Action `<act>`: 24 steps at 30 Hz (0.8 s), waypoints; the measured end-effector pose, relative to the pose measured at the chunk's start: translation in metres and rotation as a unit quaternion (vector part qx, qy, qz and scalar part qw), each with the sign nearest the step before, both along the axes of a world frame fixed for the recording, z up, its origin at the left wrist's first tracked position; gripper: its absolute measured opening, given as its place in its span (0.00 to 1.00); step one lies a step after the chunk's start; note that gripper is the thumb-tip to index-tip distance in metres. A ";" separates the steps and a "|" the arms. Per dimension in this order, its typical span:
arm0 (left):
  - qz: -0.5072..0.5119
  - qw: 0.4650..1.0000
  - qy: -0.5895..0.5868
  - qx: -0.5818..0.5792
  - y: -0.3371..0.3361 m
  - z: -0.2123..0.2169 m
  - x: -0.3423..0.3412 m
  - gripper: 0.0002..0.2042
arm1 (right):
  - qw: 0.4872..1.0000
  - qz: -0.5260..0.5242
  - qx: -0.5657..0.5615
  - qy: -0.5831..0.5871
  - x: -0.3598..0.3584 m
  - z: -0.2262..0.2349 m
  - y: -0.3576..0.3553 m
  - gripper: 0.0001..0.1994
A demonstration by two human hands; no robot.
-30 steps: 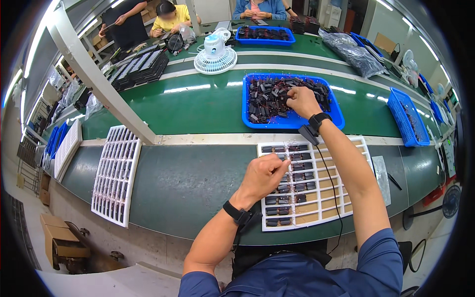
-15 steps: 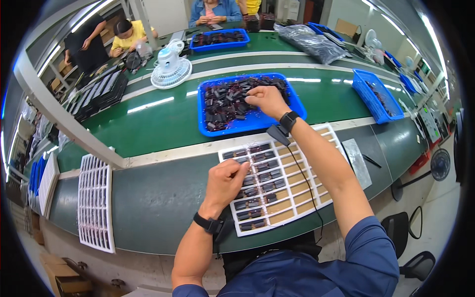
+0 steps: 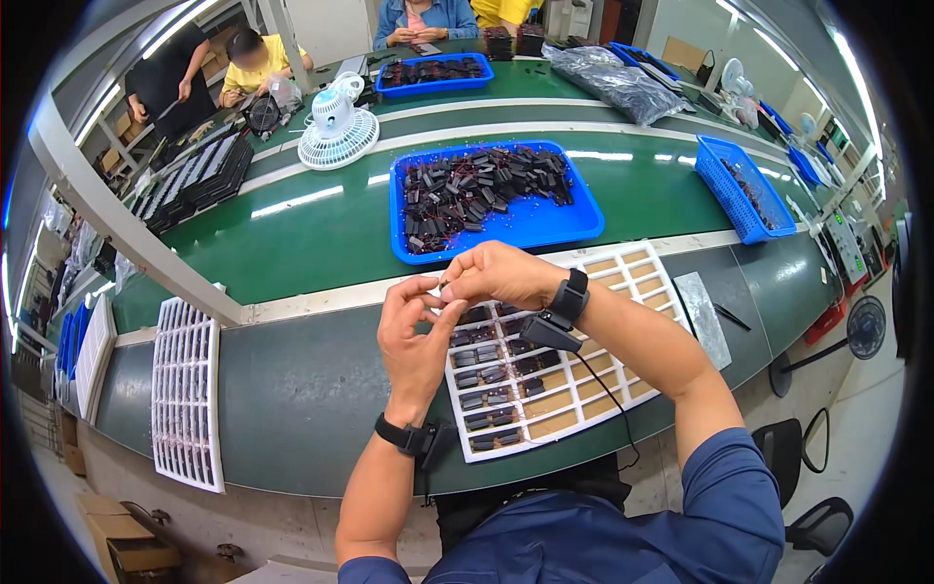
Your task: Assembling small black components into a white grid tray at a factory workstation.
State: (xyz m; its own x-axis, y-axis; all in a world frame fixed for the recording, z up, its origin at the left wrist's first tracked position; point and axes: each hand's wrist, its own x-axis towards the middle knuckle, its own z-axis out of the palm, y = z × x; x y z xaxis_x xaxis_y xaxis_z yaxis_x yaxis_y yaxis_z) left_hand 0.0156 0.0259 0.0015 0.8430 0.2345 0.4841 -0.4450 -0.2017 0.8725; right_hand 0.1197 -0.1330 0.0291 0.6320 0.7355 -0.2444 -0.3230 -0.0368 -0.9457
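Note:
My left hand (image 3: 413, 336) and my right hand (image 3: 498, 274) meet fingertip to fingertip above the upper left corner of a white grid tray (image 3: 582, 417). Between their closed fingers is a small dark part (image 3: 444, 285), mostly hidden. Black rectangular parts (image 3: 491, 419) fill the grid tray's left compartments; brown board shows in many of those to the right. Beyond my hands stands a blue tray (image 3: 555, 222) with a heap of black parts with thin reddish wires (image 3: 477, 190). Both wrists wear black bands, the right one with a black cabled device (image 3: 552, 332).
A second white grid tray (image 3: 185, 389) lies at the left by a white post (image 3: 117, 204). A white fan (image 3: 336, 136) stands beyond. At right are a blue basket (image 3: 744, 190), a grey plate (image 3: 702, 316) and a black pen-like tool (image 3: 732, 316). Other people sit across the bench.
My right hand has come back from the heap in the blue tray to my left hand. The left hand has risen slightly and turned, its fingers now meeting the right's.

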 end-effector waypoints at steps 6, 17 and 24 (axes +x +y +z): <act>0.023 0.997 -0.009 0.077 0.003 0.006 -0.001 0.08 | 0.999 0.029 -0.009 0.027 0.001 0.000 0.000 0.10; -0.003 0.995 0.103 -0.015 0.004 -0.005 0.003 0.10 | 0.700 -0.186 -0.318 -0.612 0.131 -0.013 0.018 0.12; -0.035 0.991 0.114 -0.068 0.009 -0.009 0.003 0.10 | 0.668 -0.147 -0.416 -0.599 0.142 -0.020 0.031 0.12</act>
